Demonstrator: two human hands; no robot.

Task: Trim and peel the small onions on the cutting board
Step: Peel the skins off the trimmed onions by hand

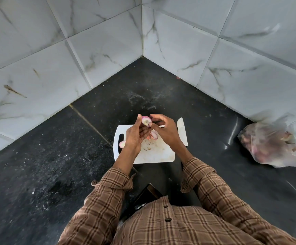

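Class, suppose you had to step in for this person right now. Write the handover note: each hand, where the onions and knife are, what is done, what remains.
Left hand: holds a small onion above the cutting board.
Right hand: fingers at that onion, apparently peeling it; no knife in it.
Knife: lying along the board's right edge.
On the board: another onion at the left by the handle slot, one more piece under the hands, plus skin scraps.
Bag of onions: on the counter, far right.
Left: finish peeling this onion, then check the others.

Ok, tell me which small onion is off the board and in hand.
The pink-white small onion, pinched between left hand and right hand; the others lie on the white cutting board.
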